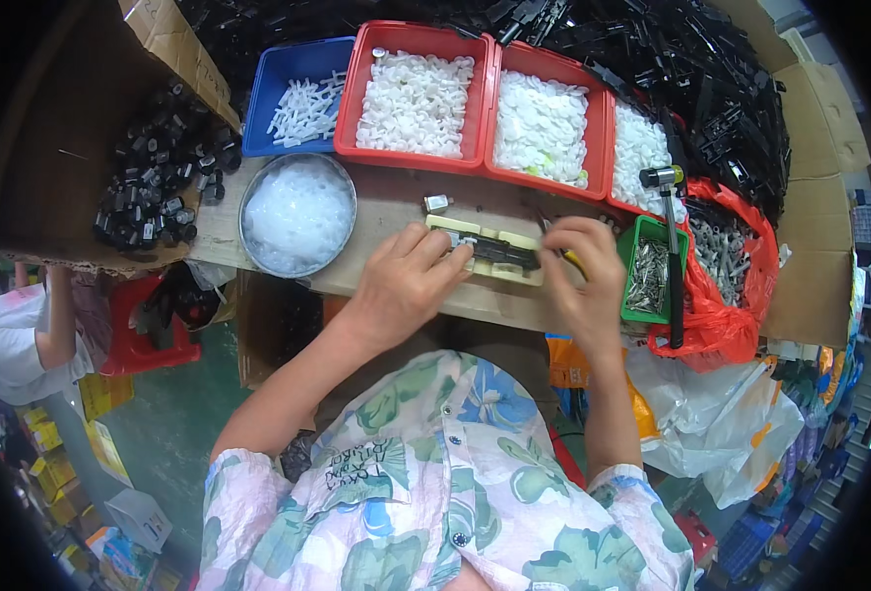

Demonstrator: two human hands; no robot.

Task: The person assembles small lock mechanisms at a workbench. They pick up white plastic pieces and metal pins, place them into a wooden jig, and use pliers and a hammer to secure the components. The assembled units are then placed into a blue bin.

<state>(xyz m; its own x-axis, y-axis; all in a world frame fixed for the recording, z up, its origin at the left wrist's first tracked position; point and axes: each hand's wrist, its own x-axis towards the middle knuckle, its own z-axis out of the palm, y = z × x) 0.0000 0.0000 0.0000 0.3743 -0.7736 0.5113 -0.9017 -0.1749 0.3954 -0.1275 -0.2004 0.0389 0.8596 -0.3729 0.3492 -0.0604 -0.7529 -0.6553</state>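
Note:
A cream-coloured fixture block (pixel 513 275) lies on the bench in front of me, with a long black plastic part (pixel 504 252) set in it. My left hand (pixel 408 281) bends its fingers over the left end and presses them onto the part, beside a small pale piece (pixel 467 240). At the other end is my right hand (pixel 587 276), thumb and fingertips brought together in a pinch. What the pinch holds is too small to tell. A yellow-handled tool (pixel 575 262) shows partly beneath that hand. Just behind the block sits a small silvery motor (pixel 437 204).
Behind are a blue bin (pixel 258 98) and red bins (pixel 484 148) of white plastic pieces. A round metal bowl (pixel 248 236) stands left, near a carton (pixel 51 177) of black pieces. At right are a green tray (pixel 678 256) of metal pins, a hammer (pixel 676 266) and a red bag (pixel 760 286).

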